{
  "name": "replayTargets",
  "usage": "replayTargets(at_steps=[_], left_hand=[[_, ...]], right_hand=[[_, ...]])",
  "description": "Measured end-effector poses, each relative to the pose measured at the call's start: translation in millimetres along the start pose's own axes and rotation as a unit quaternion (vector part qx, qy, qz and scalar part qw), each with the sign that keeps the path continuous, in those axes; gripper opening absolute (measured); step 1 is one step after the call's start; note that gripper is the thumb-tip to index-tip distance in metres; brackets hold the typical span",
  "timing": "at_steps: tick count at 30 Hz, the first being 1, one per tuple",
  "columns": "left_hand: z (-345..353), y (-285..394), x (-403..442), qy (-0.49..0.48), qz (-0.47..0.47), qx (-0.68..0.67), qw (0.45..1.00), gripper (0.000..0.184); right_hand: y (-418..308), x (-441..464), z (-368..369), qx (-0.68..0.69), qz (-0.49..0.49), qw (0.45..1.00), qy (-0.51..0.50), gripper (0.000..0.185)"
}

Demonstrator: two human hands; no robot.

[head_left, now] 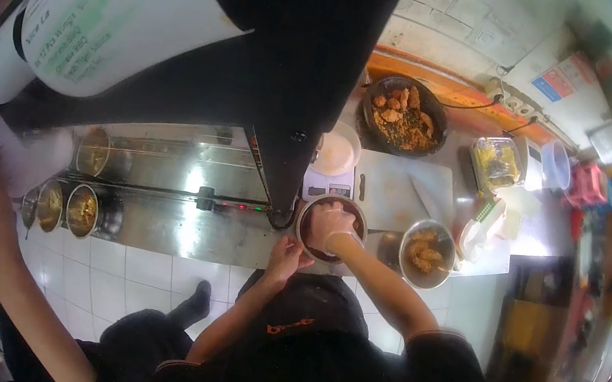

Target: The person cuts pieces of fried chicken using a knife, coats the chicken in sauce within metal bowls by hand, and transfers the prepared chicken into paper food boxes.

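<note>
A round metal bowl (pixel 362 222) stands at the counter's front edge, just below a kitchen scale (pixel 315 182). My right hand (pixel 330 224), in a clear glove, reaches down into this bowl with its fingers bent; what they hold is hidden. Against the bowl's lower left rim rests my left hand (pixel 287 258), its fingers curled at the side of the bowl. Right of it is another metal bowl (pixel 447 271) with fried pieces inside. A white cutting board (pixel 395 181) with a knife (pixel 421 197) lies behind.
A black pan (pixel 371 125) of fried food and a clear container (pixel 496 163) stand at the back. Metal bowls (pixel 97 218) sit on the left. A co-worker's arm (pixel 27 283) reaches up at far left, near hanging paper slips (pixel 126 11).
</note>
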State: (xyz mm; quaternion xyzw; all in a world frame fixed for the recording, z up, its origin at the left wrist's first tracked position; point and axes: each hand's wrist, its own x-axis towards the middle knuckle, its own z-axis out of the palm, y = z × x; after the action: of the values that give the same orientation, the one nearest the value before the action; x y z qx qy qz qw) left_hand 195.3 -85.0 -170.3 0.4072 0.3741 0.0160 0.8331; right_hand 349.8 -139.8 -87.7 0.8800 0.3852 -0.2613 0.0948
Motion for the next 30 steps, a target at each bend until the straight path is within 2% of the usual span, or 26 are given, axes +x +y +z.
replayTargets(at_steps=[2,4,7,8,9,11,13,17,23,26,28,29,30], left_hand=[[-4,-10,4,-0.006,-0.004,-0.002,1.0,0.013],[-2,-11,7,-0.014,-0.003,-0.009,1.0,0.013],[-2,-13,6,-0.004,-0.005,-0.031,1.0,0.014],[-2,-13,7,-0.008,-0.007,-0.019,1.0,0.015],[-2,-12,7,-0.014,-0.008,-0.006,1.0,0.017],[-4,-16,8,-0.019,-0.008,-0.018,1.0,0.017],[-4,-15,8,-0.027,-0.01,-0.023,0.999,0.017],[-1,-9,4,-0.022,-0.008,-0.021,0.999,0.017],[-1,-7,4,-0.009,-0.005,-0.018,1.0,0.016],[1,-2,2,-0.014,-0.009,-0.014,1.0,0.017],[-1,-4,4,-0.017,-0.009,-0.015,1.0,0.017],[-2,-6,6,-0.017,-0.001,-0.018,1.0,0.018],[-2,-7,6,-0.018,0.005,-0.02,1.0,0.019]], right_hand=[[-2,3,1,-0.003,0.026,1.0,-0.008,0.061],[-1,6,-13,-0.054,0.02,0.994,-0.092,0.06],[13,6,-23,-0.013,-0.016,0.993,-0.116,0.058],[23,16,-4,-0.018,-0.02,0.993,-0.118,0.058],[36,34,27,-0.023,-0.106,0.992,-0.06,0.059],[39,37,33,-0.028,-0.19,0.981,-0.004,0.059],[24,17,0,-0.074,-0.183,0.977,-0.074,0.059],[19,19,6,-0.101,-0.167,0.978,-0.075,0.058],[33,0,-21,0.02,-0.194,0.979,-0.065,0.049],[46,-4,-22,0.079,-0.247,0.965,-0.021,0.041],[55,0,-16,0.095,-0.305,0.944,0.085,0.032],[56,2,-10,0.095,-0.306,0.944,0.083,0.032],[56,0,-3,0.09,-0.327,0.918,0.206,0.028]])
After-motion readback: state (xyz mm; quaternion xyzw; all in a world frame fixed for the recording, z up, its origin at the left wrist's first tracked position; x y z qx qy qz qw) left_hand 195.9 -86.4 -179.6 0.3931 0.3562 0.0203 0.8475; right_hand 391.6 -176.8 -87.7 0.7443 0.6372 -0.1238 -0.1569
